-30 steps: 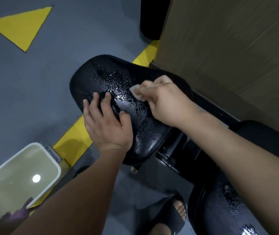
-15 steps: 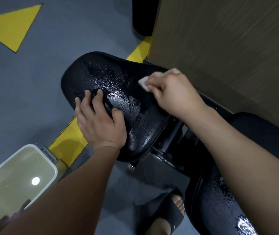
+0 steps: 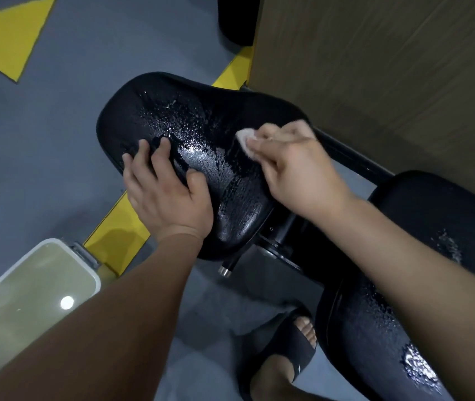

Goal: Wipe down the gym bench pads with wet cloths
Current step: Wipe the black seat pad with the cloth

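At my far left a white-rimmed tub (image 3: 94,280) of what looks like water sits on the grey floor (image 3: 57,125), well apart from the work. Next comes my left hand (image 3: 166,192), laid flat on the near-left part of the black seat pad (image 3: 207,111). Its fingers (image 3: 143,153) are straight and spread, pressing down and gripping nothing, which I judge is to steady the pad.

The pad is broad at its far end and tapers toward me down to its mount, so its long axis runs roughly away from me, leaning left. Its surface is glossy black. A wide patch of beaded water covers the middle, between my two hands, with a smoother wet sheen just beside my left thumb. The far-right corner looks duller and carries no droplets that I can see.

At the pad's right edge lies the small pale cloth (image 3: 245,138), bunched and touching the surface. My right hand (image 3: 297,172) has it pinched, fingers (image 3: 271,144) curled round it with only a corner showing. The beaded patch lies to the left of the cloth, so the right hand is the one placed for it. I judge the next stroke should sweep leftward across the pad's width toward my braced hand.

Farther right, another black pad (image 3: 432,204) carries scattered droplets, partly hidden by my right forearm.
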The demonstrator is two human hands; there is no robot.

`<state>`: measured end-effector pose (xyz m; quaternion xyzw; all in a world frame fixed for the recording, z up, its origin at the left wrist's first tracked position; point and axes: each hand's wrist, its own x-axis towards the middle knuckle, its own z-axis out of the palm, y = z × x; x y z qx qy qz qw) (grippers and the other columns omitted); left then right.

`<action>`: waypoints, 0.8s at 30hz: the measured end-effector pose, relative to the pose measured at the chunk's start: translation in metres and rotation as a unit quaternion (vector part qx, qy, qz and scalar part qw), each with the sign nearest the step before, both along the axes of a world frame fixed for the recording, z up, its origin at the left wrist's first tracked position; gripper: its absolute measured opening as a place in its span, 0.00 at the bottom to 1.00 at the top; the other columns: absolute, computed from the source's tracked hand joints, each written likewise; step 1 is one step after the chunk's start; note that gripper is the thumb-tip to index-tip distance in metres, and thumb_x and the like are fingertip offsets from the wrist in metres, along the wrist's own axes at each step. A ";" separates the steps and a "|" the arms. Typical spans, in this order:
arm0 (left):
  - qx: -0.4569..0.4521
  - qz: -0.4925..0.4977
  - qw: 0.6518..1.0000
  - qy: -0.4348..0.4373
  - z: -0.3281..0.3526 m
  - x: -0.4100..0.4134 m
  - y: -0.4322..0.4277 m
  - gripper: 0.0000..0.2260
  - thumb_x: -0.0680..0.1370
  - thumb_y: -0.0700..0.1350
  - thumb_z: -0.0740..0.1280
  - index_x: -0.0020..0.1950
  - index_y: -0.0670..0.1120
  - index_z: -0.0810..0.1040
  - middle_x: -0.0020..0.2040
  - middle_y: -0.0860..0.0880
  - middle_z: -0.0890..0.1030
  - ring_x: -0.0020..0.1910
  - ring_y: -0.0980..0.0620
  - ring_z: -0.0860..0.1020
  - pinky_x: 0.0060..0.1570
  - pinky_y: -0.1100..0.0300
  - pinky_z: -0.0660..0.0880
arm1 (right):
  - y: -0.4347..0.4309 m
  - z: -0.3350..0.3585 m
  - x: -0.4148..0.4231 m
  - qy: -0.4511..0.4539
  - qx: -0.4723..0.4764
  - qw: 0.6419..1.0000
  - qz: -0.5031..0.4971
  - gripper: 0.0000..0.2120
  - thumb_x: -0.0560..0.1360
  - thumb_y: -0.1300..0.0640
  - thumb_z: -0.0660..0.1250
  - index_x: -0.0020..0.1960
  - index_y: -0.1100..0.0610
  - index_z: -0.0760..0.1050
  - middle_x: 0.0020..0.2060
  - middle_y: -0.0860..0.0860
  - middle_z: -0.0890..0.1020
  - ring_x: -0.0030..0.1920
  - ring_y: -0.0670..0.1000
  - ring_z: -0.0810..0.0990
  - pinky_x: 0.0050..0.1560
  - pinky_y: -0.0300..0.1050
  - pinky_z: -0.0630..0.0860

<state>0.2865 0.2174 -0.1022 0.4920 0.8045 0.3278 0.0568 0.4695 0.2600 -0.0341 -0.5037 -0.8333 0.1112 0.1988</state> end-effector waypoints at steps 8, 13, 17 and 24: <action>-0.004 -0.007 1.000 -0.008 0.001 -0.001 0.000 0.28 0.75 0.53 0.56 0.76 0.48 0.70 0.78 0.45 0.65 0.80 0.39 0.58 0.76 0.41 0.57 | -0.029 0.011 0.008 0.032 -0.018 0.991 0.126 0.12 0.81 0.63 0.64 0.59 0.56 0.84 0.51 0.48 0.84 0.44 0.53 0.75 0.50 0.46 0.73; -0.004 -0.004 1.000 -0.004 -0.001 -0.001 0.001 0.28 0.76 0.53 0.57 0.75 0.49 0.71 0.78 0.46 0.66 0.79 0.39 0.59 0.75 0.38 0.59 | -0.035 0.002 0.006 0.027 -0.013 0.999 -0.018 0.14 0.79 0.62 0.64 0.61 0.58 0.83 0.51 0.51 0.84 0.48 0.55 0.73 0.53 0.52 0.75; -0.006 -0.006 1.000 -0.001 -0.001 -0.003 0.001 0.28 0.76 0.53 0.57 0.76 0.48 0.70 0.78 0.45 0.66 0.79 0.38 0.59 0.74 0.38 0.60 | -0.075 0.014 0.008 0.004 -0.048 0.989 0.141 0.18 0.79 0.65 0.64 0.68 0.56 0.79 0.59 0.49 0.81 0.49 0.55 0.73 0.54 0.47 0.76; -0.009 -0.006 1.000 -0.011 -0.001 -0.002 0.001 0.28 0.75 0.52 0.57 0.76 0.49 0.69 0.78 0.47 0.65 0.80 0.39 0.58 0.74 0.36 0.60 | -0.023 -0.002 0.012 0.015 0.008 0.999 -0.030 0.14 0.79 0.63 0.61 0.58 0.59 0.83 0.49 0.49 0.82 0.47 0.56 0.72 0.50 0.54 0.75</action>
